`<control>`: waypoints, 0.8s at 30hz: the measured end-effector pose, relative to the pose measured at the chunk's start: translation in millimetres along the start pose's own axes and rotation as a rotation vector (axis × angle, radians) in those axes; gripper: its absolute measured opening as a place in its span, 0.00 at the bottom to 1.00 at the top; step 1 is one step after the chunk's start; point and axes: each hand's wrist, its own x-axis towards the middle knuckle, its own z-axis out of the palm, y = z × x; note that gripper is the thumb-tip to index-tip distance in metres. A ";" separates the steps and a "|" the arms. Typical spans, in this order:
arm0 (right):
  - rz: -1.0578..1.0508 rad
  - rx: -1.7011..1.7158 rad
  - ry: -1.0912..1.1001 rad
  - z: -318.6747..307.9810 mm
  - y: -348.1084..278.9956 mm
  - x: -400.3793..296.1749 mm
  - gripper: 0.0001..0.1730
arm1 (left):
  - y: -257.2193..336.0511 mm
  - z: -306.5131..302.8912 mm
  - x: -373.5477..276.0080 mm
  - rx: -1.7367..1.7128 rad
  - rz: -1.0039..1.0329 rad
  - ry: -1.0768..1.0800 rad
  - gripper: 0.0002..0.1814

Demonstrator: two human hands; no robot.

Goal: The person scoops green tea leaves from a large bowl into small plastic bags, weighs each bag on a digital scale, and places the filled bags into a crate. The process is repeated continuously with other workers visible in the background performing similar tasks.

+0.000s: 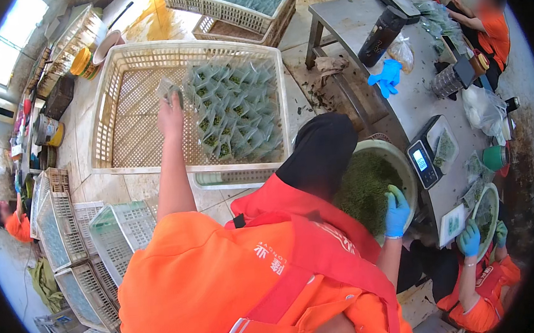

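Observation:
My bare left hand (171,120) grips a small clear plastic packet (167,87) above the left part of a large white plastic crate (132,172). Rows of clear packets with green bits inside (235,108) stand upright in the crate's right half. On my right, a pale round basin (407,175) holds a heap of fine green plant material (366,187). My right hand (396,215), in a blue glove with green-stained fingertips, is at the basin's right side. Its thumb is apart from the fingers and nothing shows in it.
A metal table (345,17) at right bears a digital scale (424,155) with a packet on it, a black flask (382,35) and blue gloves (386,78). Stacked crates (233,11) stand ahead, more crates (73,245) at left. Co-workers (482,286) sit nearby.

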 end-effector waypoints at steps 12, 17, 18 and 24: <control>-0.007 -0.394 -0.105 17.4 6.5 -16.1 0.19 | -42.3 82.2 -0.5 -0.100 -0.016 -0.209 0.41; 0.138 -0.720 -0.084 29.9 18.9 -21.5 0.28 | 11.6 66.4 -14.4 -0.329 0.199 0.078 0.36; 0.206 -0.799 -0.130 35.7 2.1 -18.7 0.28 | 31.2 64.6 -28.8 -0.429 0.267 0.037 0.33; 0.190 -0.703 -0.230 49.5 56.4 -24.1 0.17 | 197.6 59.1 -164.7 -0.671 0.930 -0.458 0.17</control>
